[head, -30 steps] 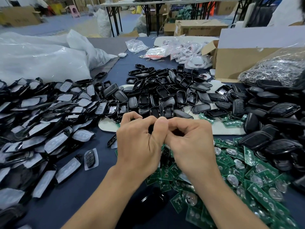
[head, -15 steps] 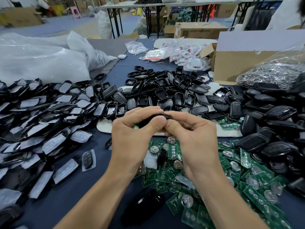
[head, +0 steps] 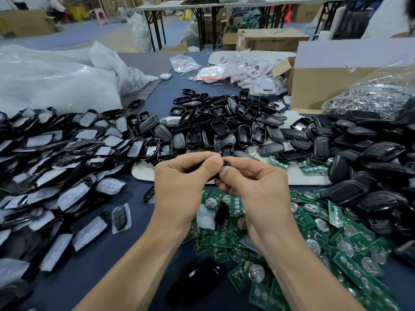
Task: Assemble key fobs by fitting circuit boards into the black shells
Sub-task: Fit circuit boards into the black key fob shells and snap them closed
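Head view: left hand (head: 182,182) hides gripped shell (head: 225,163) above circuit boards (head: 347,261).

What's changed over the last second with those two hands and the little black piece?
The left hand and right hand seem to have lifted slightly off the green circuit boards and turned out of tight fists. The black shell they pinch now shows between the fingertips. Neither grip let go. The piles of shells and the boards lie as before.
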A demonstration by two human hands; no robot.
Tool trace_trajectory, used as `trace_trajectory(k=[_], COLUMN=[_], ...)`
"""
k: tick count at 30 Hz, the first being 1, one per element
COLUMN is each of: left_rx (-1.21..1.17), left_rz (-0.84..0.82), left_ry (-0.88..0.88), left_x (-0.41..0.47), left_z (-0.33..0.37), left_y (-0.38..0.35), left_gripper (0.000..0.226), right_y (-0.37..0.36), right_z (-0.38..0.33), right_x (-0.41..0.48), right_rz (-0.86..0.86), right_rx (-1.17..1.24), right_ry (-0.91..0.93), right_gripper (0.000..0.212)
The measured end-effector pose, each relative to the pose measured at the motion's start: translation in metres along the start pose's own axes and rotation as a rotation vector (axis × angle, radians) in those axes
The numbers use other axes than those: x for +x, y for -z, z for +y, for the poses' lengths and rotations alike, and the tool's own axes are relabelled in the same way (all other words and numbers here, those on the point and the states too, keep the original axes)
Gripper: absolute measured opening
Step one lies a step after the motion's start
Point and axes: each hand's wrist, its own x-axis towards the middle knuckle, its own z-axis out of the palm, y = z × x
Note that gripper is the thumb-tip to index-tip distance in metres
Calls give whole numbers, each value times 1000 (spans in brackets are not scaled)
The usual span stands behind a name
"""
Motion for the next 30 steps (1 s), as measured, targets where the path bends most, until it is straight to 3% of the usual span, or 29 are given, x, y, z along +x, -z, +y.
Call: trace_trajectory(k=[3,5,8,12,17,20,21,23,26,30], left_rx=[18,-17,-62,-28,27,5,6,10,8,32], left_rz=[-14,70,169,166,179,194,200,210,224,275], left_ry=[56,66,84,70,50,73,83,97,119,140], left_x=[1,4,6,6,6,7,7,7,10,14], left_z=[3,4,5,7,6,6,6,6,8,6], left_y=[5,12,20,20,19,21,21,21,22,27], left_gripper=[46,56,56,50,44,42,41,39,36,32], right_y=[5,9,16,24,48,76,81,79,61,38], right_z=[-3,-6,-8,-8,-26,-47,-50,-48,-37,-32], right_x=[4,6,10,14,22,28,29,29,29,42], right_rz=[31,36,26,26,-58,-13,-16,-55,-22,85], right_rx=[47,99,202,290,150,627,650,392,-50,-683], right_ry=[-48,-85,-137,-204,-341,-227,-194,-222,-249,-44], right_gripper=[26,34,39,35,21,44,49,50,34,33])
